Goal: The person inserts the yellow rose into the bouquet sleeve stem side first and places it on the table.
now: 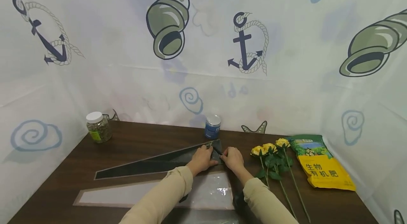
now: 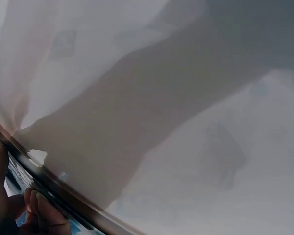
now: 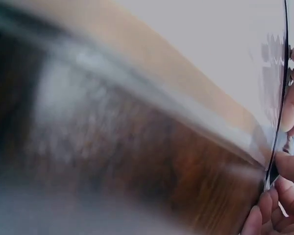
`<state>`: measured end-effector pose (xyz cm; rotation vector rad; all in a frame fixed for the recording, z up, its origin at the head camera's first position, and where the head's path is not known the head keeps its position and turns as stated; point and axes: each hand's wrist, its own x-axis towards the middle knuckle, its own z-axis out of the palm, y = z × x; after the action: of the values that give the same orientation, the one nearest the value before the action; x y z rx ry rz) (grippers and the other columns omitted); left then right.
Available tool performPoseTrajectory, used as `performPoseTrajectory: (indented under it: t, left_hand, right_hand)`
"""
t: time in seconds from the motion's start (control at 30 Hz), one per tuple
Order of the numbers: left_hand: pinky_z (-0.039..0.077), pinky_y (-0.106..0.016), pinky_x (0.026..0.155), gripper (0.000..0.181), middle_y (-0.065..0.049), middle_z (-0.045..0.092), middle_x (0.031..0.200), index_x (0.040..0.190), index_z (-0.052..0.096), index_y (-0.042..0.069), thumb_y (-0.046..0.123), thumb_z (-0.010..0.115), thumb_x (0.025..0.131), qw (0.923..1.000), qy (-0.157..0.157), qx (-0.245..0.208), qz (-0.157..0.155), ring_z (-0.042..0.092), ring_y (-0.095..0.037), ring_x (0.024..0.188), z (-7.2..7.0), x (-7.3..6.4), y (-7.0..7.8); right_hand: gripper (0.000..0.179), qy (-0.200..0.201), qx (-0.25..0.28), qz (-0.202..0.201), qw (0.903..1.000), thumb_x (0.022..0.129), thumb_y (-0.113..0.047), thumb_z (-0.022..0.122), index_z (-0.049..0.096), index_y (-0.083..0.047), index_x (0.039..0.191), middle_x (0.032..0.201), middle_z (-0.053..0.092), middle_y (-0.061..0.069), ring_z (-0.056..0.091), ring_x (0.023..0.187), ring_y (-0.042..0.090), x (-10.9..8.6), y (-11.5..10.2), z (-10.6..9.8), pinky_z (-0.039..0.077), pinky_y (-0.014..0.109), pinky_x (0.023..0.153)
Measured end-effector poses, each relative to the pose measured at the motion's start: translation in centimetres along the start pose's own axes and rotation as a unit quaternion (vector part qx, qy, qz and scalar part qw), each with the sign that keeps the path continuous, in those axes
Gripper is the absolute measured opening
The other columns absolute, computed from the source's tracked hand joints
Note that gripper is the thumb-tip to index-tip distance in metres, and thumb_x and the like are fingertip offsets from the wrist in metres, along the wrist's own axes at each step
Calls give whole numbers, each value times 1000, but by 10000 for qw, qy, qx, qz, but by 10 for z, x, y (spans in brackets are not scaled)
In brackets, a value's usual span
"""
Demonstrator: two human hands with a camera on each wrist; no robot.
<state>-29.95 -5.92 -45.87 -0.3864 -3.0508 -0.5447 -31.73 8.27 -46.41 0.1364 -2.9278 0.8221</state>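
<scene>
A long tapered flower sleeve (image 1: 152,162), black with a clear plastic part and a pale border, lies flat on the table. My left hand (image 1: 201,160) lies over its wide end, and in the left wrist view its thumb and curled fingertips (image 2: 39,210) pinch at the dark edge. At the right corner of the same end, my right hand (image 1: 233,159) pinches the edge; its fingers (image 3: 267,210) meet the sleeve's rim in the right wrist view. Closer to me lies a white sleeve (image 1: 117,192) with a tan border and glossy clear film, partly covered by my left forearm.
Three yellow roses (image 1: 268,148) with long stems lie right of my right hand, beside a green and yellow fertilizer bag (image 1: 327,167). A blue can (image 1: 212,127) stands behind the sleeve. A white-lidded jar (image 1: 98,128) occupies the back left corner. Another clear sleeve (image 1: 203,217) lies nearest me.
</scene>
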Motion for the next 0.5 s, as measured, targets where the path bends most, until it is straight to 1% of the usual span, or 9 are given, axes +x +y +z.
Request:
performPoseTrajectory:
  t: [0.07,0.1,0.17,0.2,0.27,0.33,0.37,0.43,0.5]
  left_hand:
    - [50,-45,78,62,-22,54,111,128,54,-1,37,71,82,10000,-67,25,-1,57,-36,99,2,-1,-1]
    - [50,-45,78,62,-22,54,111,129,53,0,38,71,82,9999,-97,32,-14,57,-36,99,3,-2,-2]
    - [50,-45,79,63,-21,54,112,130,53,1,39,70,82,9999,-115,57,-1,56,-35,101,3,-2,-3]
    - [50,-45,80,63,-21,54,113,130,53,1,39,70,83,9999,-100,75,33,56,-35,102,3,-2,-3]
    - [49,-45,83,63,-21,54,114,131,52,1,39,69,83,9998,-123,111,131,56,-35,102,4,-1,-4]
    - [47,-44,85,63,-20,54,113,131,51,1,39,69,84,9996,-141,102,232,56,-35,103,4,-1,-6]
    - [47,-44,86,63,-20,54,113,132,51,1,39,69,84,9995,-153,90,279,56,-34,103,4,-1,-7]
    - [46,-43,88,64,-19,54,112,133,51,1,39,68,84,9991,-219,68,352,55,-34,103,4,-2,-9]
    - [45,-43,90,64,-19,54,113,134,50,2,39,68,84,9988,-294,13,393,55,-34,105,2,-1,-11]
  right_hand:
    - [16,-101,116,39,9999,78,-14,74,62,-8,70,74,61,5,57,70,21,0,0,-2,44,35,60]
    - [15,-177,311,83,9993,78,-13,74,62,-7,71,73,61,4,58,67,19,0,1,-3,46,34,59]
    - [12,-399,937,342,9942,79,-10,73,64,-2,77,75,62,6,61,66,18,2,2,-6,51,32,58]
    - [12,-513,1304,476,9890,80,-8,72,65,1,81,78,63,9,62,67,18,3,3,-7,53,31,58]
    - [16,-768,2067,838,9718,82,-4,69,64,8,93,84,63,13,65,69,19,5,6,-8,55,30,59]
    - [23,-1060,2737,1200,9484,85,0,64,61,13,104,89,61,16,65,73,20,5,8,-11,56,31,61]
    - [24,-1186,2955,1294,9391,87,1,62,59,14,107,90,61,16,64,74,20,5,9,-12,56,31,62]
    - [25,-1424,3242,1416,9244,89,3,59,56,15,111,87,59,13,63,74,18,5,10,-15,56,31,63]
    - [23,-1606,3383,1489,9152,89,4,57,56,15,110,84,58,10,61,72,17,7,11,-16,56,31,64]
